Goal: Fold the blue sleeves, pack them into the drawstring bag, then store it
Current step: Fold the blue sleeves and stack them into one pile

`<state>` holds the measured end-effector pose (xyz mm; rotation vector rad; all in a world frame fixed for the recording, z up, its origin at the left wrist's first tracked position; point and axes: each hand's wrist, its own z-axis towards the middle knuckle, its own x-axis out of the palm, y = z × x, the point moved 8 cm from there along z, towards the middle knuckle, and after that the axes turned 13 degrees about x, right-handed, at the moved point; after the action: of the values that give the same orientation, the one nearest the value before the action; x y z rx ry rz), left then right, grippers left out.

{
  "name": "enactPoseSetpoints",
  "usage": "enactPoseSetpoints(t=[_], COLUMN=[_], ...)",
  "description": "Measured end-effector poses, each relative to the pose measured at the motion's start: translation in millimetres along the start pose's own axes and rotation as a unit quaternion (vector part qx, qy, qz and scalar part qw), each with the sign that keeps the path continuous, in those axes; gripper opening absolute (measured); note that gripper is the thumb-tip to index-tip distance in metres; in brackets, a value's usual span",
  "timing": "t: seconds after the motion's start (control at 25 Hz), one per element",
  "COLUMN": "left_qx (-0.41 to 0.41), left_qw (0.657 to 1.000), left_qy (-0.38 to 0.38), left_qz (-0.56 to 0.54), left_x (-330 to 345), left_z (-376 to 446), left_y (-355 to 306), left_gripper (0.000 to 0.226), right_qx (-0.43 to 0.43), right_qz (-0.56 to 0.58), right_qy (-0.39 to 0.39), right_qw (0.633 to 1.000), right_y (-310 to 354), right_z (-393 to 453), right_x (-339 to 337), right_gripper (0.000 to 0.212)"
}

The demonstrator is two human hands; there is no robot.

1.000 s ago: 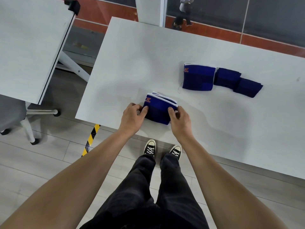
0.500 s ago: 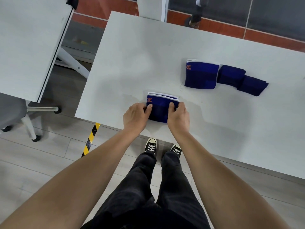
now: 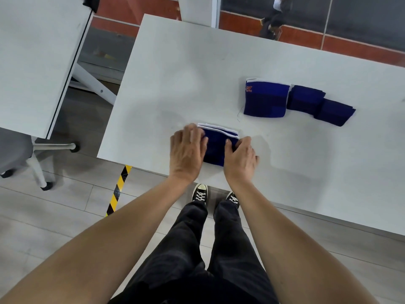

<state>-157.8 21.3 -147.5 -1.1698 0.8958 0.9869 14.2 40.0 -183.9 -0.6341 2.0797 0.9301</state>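
Two hands were on one folded blue sleeve (image 3: pixel 215 148) near the front edge of our white table (image 3: pixel 175 69). Our left hand (image 3: pixel 187 150) lay over the sleeve's left end, palm down, fingers fairly straight and blurred, pressing flat w/o curling round anything we could see. Our right hand (image 3: pixel 240 157) sat at the sleeve's right end, thumb on top of the cloth, other fingers bent down along the right side; they looked curled onto the edge, but we couldn't tell whether they went under it. White trim showed along the sleeve's far edge, approx. two layers stacked.

Farther back and to the right, well apart from our hands, lay a second folded sleeve (image 3: pixel 265 98), brighter blue, w/ an orange logo at its left end and a white edge at top. Just beside it, touching on its right, were two darker blue folded pieces (image 3: pixel 305 99) and (image 3: pixel 335 113), overlapping each other and angled toward the right.

No drawstring bag was in view.

Below the table edge we saw our black trousers (image 3: pixel 197 249) and black-and-white sneakers (image 3: pixel 199 193) on grey floor. A yellow-black striped tape (image 3: pixel 118 189) ran on the floor left of our feet. Another white table (image 3: pixel 37 51) stood at left, w/ a grey chair (image 3: pixel 13 152) under its near corner. A person (image 3: pixel 275 16) stood at the far side, only partly in frame.
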Motion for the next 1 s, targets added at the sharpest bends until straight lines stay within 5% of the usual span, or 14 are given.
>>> enactPoseSetpoints(t=[0.12, 0.32, 0.64, 0.76, 0.88, 1.0], left_qx=[0.176, 0.148, 0.119, 0.124, -0.077, -0.224], left_qw=[0.982, 0.974, 0.96, 0.965, 0.978, 0.93], left_qy=[0.064, 0.171, 0.254, 0.219, 0.102, 0.135], left_qz=[0.024, 0.033, 0.019, -0.075, -0.167, -0.257], left_x=[24, 53, 70, 55, 22, 31], left_z=[-6, -13, 19, 41, 34, 18], left_y=[-34, -24, -23, -26, 5, 15], left_gripper=[0.043, 0.058, 0.062, 0.064, 0.056, 0.037], right_qx=[-0.058, -0.287, -0.228, -0.214, -0.121, -0.027], right_qz=[-0.014, -0.108, -0.123, -0.103, -0.011, 0.067], right_qy=[-0.059, -0.115, -0.068, -0.051, -0.05, 0.041], right_qw=[0.996, 0.945, 0.963, 0.97, 0.991, 0.997], right_y=[9, 14, 19, 23, 4, -7], right_z=[-3, -22, 12, 20, 19, 11], right_x=[-12, -11, -10, -20, -40, -27], right_gripper=[0.024, 0.033, 0.036, 0.039, 0.038, 0.038])
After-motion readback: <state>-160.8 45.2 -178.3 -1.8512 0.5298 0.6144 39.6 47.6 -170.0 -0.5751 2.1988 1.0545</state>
